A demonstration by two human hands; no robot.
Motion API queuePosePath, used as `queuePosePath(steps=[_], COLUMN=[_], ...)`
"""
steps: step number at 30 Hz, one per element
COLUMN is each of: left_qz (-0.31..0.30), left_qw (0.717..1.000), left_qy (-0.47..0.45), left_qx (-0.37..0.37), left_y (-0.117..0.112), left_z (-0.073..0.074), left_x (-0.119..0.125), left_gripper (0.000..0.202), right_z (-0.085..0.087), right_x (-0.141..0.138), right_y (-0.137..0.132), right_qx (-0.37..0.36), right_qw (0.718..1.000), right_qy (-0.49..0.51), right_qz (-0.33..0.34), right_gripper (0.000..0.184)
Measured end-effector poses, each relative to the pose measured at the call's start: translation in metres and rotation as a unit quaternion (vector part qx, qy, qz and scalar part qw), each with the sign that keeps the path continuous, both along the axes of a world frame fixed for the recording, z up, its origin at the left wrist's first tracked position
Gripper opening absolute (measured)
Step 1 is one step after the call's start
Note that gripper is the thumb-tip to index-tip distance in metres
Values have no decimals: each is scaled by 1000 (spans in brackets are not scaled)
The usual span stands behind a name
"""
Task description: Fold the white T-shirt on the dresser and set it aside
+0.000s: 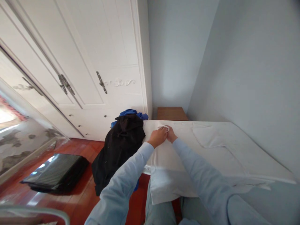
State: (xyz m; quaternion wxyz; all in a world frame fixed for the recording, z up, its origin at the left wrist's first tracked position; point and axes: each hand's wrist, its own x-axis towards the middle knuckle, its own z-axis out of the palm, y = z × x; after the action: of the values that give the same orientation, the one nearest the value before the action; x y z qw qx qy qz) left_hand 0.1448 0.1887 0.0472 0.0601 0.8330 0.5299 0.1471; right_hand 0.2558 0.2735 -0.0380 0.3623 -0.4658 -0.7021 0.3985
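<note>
A white shirt [168, 181] lies spread over a white table, its lower edge hanging over the front towards my legs. What looks like a sleeve [208, 136] stretches off to the right. At the shirt's far end, by what looks like the collar [163, 127], my left hand [158, 138] and my right hand [172, 135] meet with fingers closed on the white cloth. The fingertips partly cover each other, so the exact spot they pinch is hidden. Just left of my hands sits a heap with a black garment [123, 140] on top and a blue garment [128, 112] behind it.
The white table [262, 165] runs along the grey wall. Behind it stands a brown wooden piece [172, 113]. A tall white wardrobe [112, 53] rises at the left. A plastic-wrapped black item [58, 172] lies on the red-brown floor [84, 184], near a pale curved rail [42, 210].
</note>
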Motion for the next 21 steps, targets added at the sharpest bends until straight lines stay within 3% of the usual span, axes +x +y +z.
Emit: queuePosePath(steps=[3,7,10,14,16,21], left_qz=[-73,-75,-50,-22,-13,0], left_qw=[997,997,998,999,1000,999], left_qy=[12,13,33,34,17,-28], left_qx=[-13,-23,-33,-21,2,46], left_y=[-14,-26,-31,-38,-40,-41], left_z=[-19,-44,-61,-83,-92,-107], left_x=[9,-6,-20,-33,-37,-39], left_gripper=[45,56,52,46,44,38], right_z=[1,-2,-8,-13,-13,-13], right_x=[32,61,69,72,76,86], right_y=[0,-5,-6,-4,-1,7], right_qx=[-55,-161,-150,-101,-73,-5], right_qw=[996,975,979,986,990,988], right_qy=[67,130,71,9,-9,-15], right_qz=[-20,-79,-118,-133,-124,-157], right_gripper=[71,71,66,91,82,27])
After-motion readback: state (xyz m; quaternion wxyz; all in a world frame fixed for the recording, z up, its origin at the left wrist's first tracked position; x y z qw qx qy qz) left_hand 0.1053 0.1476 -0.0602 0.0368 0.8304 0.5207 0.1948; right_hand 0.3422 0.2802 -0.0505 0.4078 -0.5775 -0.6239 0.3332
